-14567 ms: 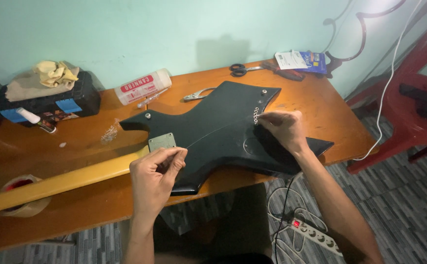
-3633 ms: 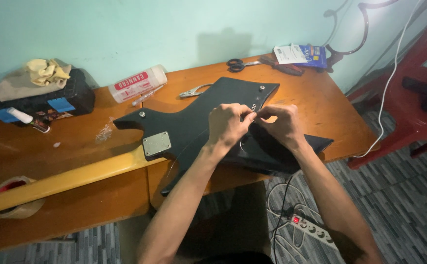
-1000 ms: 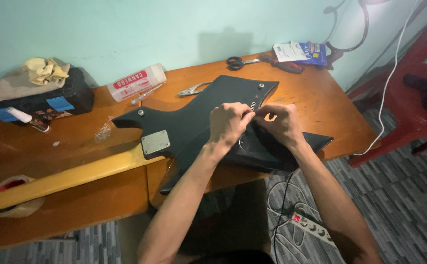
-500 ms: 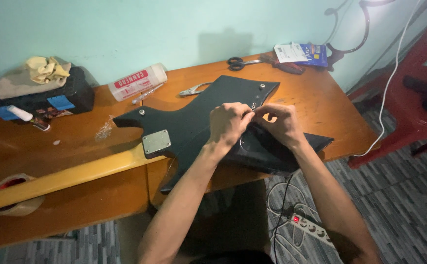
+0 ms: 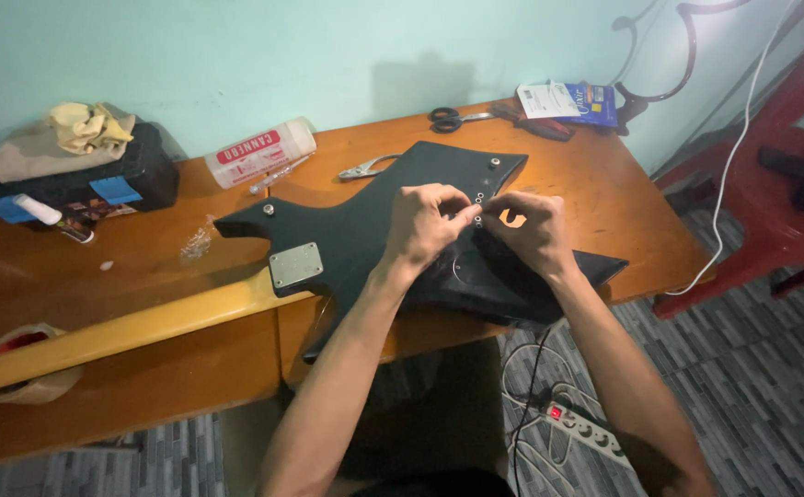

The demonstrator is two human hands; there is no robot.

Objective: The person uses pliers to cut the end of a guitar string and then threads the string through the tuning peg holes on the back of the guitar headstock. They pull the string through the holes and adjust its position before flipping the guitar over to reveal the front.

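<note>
Lying back-up and slantwise across the wooden bench (image 5: 604, 198), the black electric guitar body (image 5: 374, 230) is seen with its yellow neck (image 5: 117, 336) running off toward the left. Both hands meet over the row of small string holes (image 5: 479, 209): the left hand (image 5: 425, 225) and right hand (image 5: 535, 230) are about equally near, fingers (image 5: 462, 213) pinched together, on what cannot be told. Scissors (image 5: 453, 117), pliers (image 5: 365, 168) and a white canister (image 5: 259, 152) lie beyond by the pale green wall.

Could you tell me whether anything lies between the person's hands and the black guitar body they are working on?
Nothing visible does: the left hand and right hand already rest on the black angular guitar body, fingertips meeting at its small round ferrules.
</note>
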